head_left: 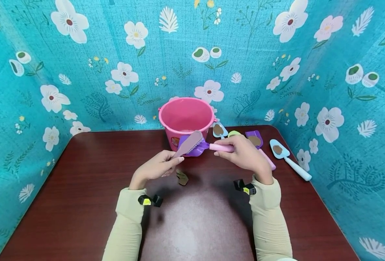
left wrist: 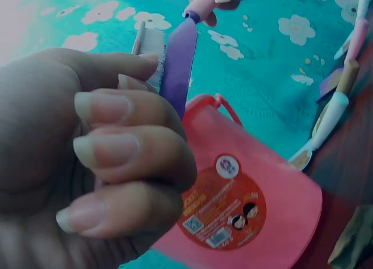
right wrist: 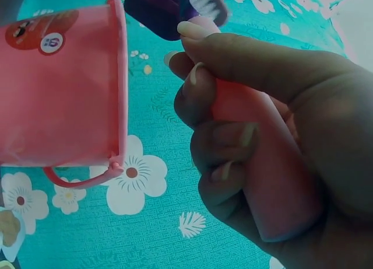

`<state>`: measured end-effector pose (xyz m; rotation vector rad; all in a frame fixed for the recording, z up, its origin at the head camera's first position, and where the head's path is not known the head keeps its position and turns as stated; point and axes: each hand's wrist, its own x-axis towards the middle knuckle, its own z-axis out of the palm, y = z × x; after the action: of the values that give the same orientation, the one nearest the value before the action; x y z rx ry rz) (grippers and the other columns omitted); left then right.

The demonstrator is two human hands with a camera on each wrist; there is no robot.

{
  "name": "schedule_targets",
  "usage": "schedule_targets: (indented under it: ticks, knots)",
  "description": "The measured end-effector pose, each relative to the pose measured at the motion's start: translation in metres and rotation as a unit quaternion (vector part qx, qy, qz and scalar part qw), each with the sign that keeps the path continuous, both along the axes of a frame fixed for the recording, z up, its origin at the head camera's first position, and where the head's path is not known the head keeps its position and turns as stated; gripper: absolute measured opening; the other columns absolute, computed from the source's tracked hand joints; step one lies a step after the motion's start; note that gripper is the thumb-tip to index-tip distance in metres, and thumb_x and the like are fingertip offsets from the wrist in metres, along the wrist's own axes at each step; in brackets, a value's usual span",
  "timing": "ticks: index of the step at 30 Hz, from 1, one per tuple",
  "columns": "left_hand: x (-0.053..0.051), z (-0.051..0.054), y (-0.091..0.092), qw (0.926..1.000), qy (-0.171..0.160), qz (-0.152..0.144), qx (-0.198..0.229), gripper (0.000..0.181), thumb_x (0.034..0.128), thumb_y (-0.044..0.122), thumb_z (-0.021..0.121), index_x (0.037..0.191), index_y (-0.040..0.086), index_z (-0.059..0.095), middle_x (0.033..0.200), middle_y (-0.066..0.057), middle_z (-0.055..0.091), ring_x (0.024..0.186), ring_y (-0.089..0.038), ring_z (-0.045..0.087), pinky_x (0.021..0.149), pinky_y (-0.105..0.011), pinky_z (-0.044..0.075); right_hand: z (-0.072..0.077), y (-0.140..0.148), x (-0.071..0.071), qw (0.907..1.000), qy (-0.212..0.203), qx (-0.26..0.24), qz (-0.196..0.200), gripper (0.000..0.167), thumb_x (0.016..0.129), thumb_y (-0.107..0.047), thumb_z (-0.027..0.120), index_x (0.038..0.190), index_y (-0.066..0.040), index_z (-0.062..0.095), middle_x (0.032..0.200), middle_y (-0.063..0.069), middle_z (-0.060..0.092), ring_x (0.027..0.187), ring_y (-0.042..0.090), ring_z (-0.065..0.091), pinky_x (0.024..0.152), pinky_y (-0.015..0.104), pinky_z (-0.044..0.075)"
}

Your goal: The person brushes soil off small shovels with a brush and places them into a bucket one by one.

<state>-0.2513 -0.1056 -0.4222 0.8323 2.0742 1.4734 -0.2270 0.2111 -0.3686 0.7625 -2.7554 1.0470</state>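
My left hand (head_left: pixel 156 166) holds a mauve brush (head_left: pixel 189 142) with pale bristles, thumb and fingers closed on its handle. In my right hand (head_left: pixel 242 154) is a small toy shovel with a purple blade (head_left: pixel 198 150) and a pink handle (right wrist: pixel 250 146), the fingers wrapped round that handle. The brush head lies over the blade, bristles facing it, both in front of the pink bucket (head_left: pixel 168 136) and above the table. In the left wrist view the bristles (left wrist: pixel 152 44) appear against the blade.
A torn brown-green scrap (head_left: pixel 182 178) lies on the dark table (head_left: pixel 91 174) below my left hand. To the right lie a light blue trowel (head_left: pixel 287 155), a purple shovel (head_left: pixel 259 134) and other small shovels, with brown patches on their blades. Floral cloth (head_left: pixel 107 58) stands behind the table.
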Motion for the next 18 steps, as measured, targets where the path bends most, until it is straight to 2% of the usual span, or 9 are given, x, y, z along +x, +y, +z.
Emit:
schedule_targets:
  ticks: [5,12,18]
  knots:
    - [-0.004,-0.003,-0.006,0.9993,-0.003,0.027,-0.024,0.036,0.1055,0.029,0.056,0.079,0.005,0.049,0.057,-0.003,0.04,0.049,-0.013,0.034,0.048,-0.025,0.028,0.0,0.002,0.0,1.0,-0.002,0.005,0.001,0.036,0.086,-0.023,0.083,0.12,-0.011,0.076,0.098,0.0,0.073,0.086,0.018,0.059,0.064,0.03,0.052]
    - [-0.01,-0.006,-0.018,0.9987,-0.009,0.038,-0.034,0.037,0.1052,0.03,0.056,0.078,0.006,0.046,0.055,-0.002,0.039,0.048,-0.012,0.033,0.047,-0.025,0.027,-0.001,0.006,-0.002,0.9999,-0.006,0.012,-0.01,0.038,0.086,-0.026,0.083,0.121,-0.013,0.076,0.097,-0.002,0.073,0.081,0.017,0.06,0.063,0.031,0.053]
    - [-0.013,-0.009,-0.03,0.9973,-0.012,0.061,-0.039,0.035,0.1051,0.028,0.057,0.08,0.006,0.048,0.056,-0.003,0.04,0.048,-0.011,0.034,0.048,-0.024,0.03,-0.003,0.008,-0.003,0.9997,0.002,0.017,-0.019,0.04,0.086,-0.028,0.083,0.122,-0.013,0.075,0.094,-0.001,0.072,0.078,0.016,0.061,0.063,0.031,0.053]
